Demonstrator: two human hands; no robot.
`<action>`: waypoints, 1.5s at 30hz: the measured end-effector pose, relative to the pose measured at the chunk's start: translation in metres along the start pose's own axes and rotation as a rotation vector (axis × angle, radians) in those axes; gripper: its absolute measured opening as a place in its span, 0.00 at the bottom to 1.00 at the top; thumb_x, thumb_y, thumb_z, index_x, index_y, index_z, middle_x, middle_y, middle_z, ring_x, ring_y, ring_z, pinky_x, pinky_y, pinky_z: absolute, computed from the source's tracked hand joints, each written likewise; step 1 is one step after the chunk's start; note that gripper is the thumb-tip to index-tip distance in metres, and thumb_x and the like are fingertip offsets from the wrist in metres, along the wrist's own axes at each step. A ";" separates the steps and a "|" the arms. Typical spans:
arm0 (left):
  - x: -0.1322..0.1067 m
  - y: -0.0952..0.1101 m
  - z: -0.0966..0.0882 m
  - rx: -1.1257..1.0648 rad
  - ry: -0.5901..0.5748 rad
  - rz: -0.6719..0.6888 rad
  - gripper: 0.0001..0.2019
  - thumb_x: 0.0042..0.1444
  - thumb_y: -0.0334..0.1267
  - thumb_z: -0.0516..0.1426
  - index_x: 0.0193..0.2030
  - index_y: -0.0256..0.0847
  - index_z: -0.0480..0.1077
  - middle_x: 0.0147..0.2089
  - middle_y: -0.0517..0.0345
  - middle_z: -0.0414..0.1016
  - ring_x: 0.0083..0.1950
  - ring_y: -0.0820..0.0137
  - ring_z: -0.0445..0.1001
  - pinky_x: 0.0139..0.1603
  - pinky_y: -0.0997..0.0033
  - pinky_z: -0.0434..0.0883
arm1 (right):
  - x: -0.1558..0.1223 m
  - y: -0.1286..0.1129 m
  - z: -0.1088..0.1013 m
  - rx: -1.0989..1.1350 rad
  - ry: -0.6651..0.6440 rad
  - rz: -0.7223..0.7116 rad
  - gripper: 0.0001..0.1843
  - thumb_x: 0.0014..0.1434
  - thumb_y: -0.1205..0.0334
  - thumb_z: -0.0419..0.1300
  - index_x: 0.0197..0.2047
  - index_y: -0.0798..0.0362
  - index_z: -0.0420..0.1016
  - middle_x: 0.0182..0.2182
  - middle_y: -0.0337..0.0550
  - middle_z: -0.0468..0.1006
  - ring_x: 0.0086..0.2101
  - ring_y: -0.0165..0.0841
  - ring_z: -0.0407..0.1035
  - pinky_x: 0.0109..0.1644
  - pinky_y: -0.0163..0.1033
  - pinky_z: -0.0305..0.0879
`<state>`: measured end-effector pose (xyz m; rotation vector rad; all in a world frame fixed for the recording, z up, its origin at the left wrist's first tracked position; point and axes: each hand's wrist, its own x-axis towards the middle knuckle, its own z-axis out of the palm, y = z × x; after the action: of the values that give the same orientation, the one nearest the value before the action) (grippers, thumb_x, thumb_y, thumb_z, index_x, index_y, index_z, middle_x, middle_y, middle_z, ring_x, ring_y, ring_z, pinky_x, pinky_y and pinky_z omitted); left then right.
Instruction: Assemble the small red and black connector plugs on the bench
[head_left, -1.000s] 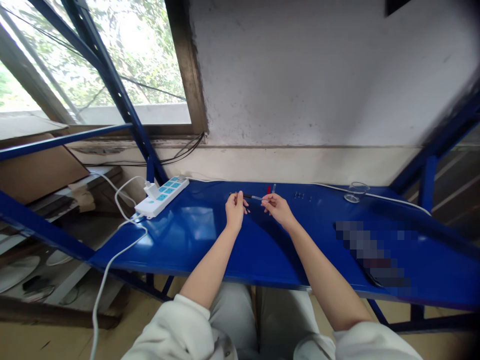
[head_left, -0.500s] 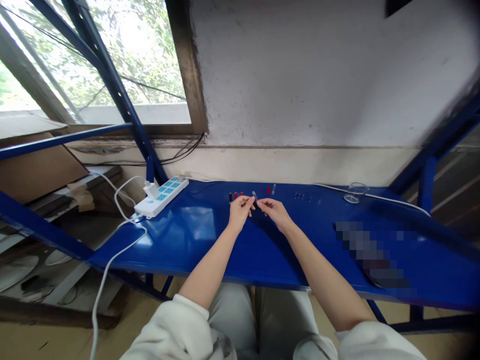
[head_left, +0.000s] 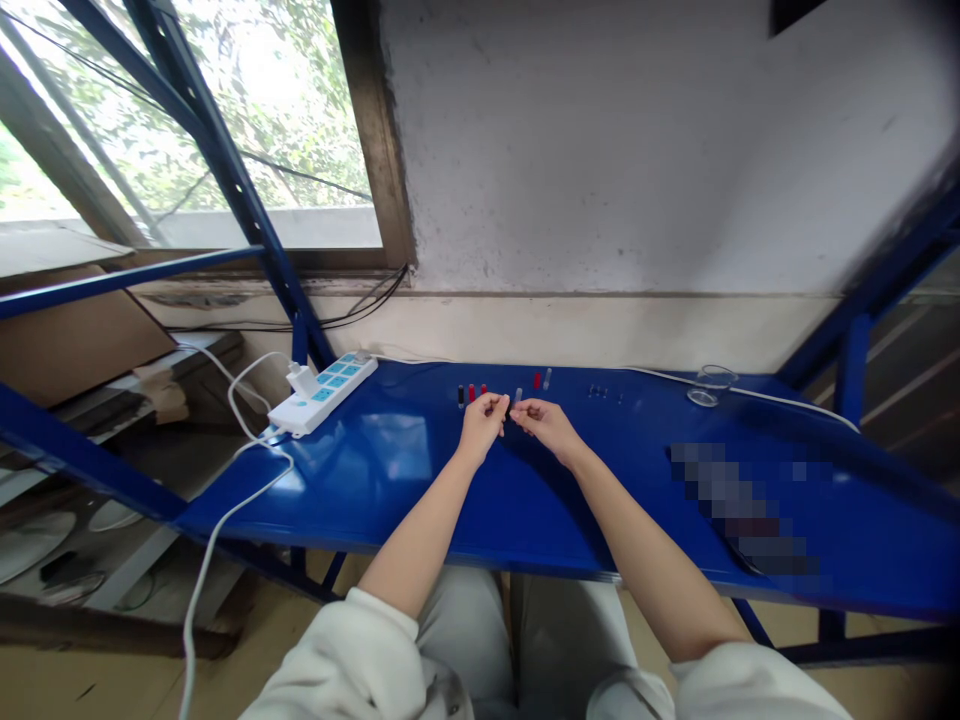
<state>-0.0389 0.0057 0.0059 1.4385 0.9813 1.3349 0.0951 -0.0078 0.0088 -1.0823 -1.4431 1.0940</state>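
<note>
Both hands meet over the far middle of the blue shelf (head_left: 390,480). My left hand (head_left: 481,420) has its fingers curled in a pinch. My right hand (head_left: 543,420) is also pinched, fingertips almost touching the left ones. Between them a small clear tube piece (head_left: 517,397) stands out; which hand grips it I cannot tell. Just behind the left hand lie a black piece (head_left: 460,396) and two red pieces (head_left: 477,391). A red piece (head_left: 537,380) and a clear piece (head_left: 547,378) lie behind the right hand.
A white power strip (head_left: 324,392) with a white cable (head_left: 217,530) lies at the shelf's back left. Several tiny dark parts (head_left: 600,391) and a small glass dish (head_left: 709,384) sit at the back right. Blue frame bars cross at left and right. A pixelated patch covers the right shelf.
The long thin pen-like piece held between the hands a second ago is gone. The hands have drawn together, and black and red pieces now lie behind the left hand.
</note>
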 end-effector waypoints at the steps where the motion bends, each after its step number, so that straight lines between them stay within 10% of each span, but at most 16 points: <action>1: 0.000 0.000 0.000 -0.004 -0.016 -0.006 0.15 0.51 0.49 0.53 0.28 0.37 0.65 0.19 0.66 0.60 0.14 0.81 0.60 0.15 0.80 0.56 | 0.000 0.001 0.000 -0.022 -0.014 -0.023 0.15 0.43 0.51 0.62 0.28 0.55 0.69 0.23 0.36 0.69 0.23 0.25 0.61 0.28 0.33 0.58; 8: 0.001 -0.005 0.000 0.009 -0.045 -0.059 0.12 0.55 0.46 0.48 0.35 0.39 0.63 0.21 0.67 0.62 0.13 0.81 0.59 0.14 0.80 0.55 | 0.006 0.004 -0.013 -0.409 -0.006 -0.126 0.12 0.45 0.53 0.59 0.24 0.54 0.69 0.20 0.37 0.69 0.23 0.27 0.61 0.28 0.34 0.57; 19: -0.008 -0.002 0.001 0.675 -0.052 0.164 0.09 0.57 0.38 0.46 0.33 0.41 0.65 0.25 0.61 0.69 0.25 0.74 0.67 0.29 0.77 0.62 | 0.056 0.041 -0.060 -0.662 0.335 -0.048 0.08 0.46 0.58 0.56 0.25 0.54 0.69 0.22 0.40 0.72 0.24 0.30 0.65 0.29 0.34 0.59; 45: -0.009 -0.001 0.002 0.704 -0.111 0.213 0.11 0.57 0.37 0.46 0.35 0.40 0.68 0.27 0.60 0.71 0.27 0.74 0.68 0.29 0.78 0.62 | 0.071 0.058 -0.055 -0.770 0.397 0.001 0.07 0.48 0.59 0.56 0.27 0.53 0.72 0.24 0.40 0.74 0.26 0.30 0.66 0.29 0.33 0.57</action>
<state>-0.0382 -0.0030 0.0026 2.1681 1.3257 1.0772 0.1468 0.0785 -0.0287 -1.7134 -1.5544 0.2581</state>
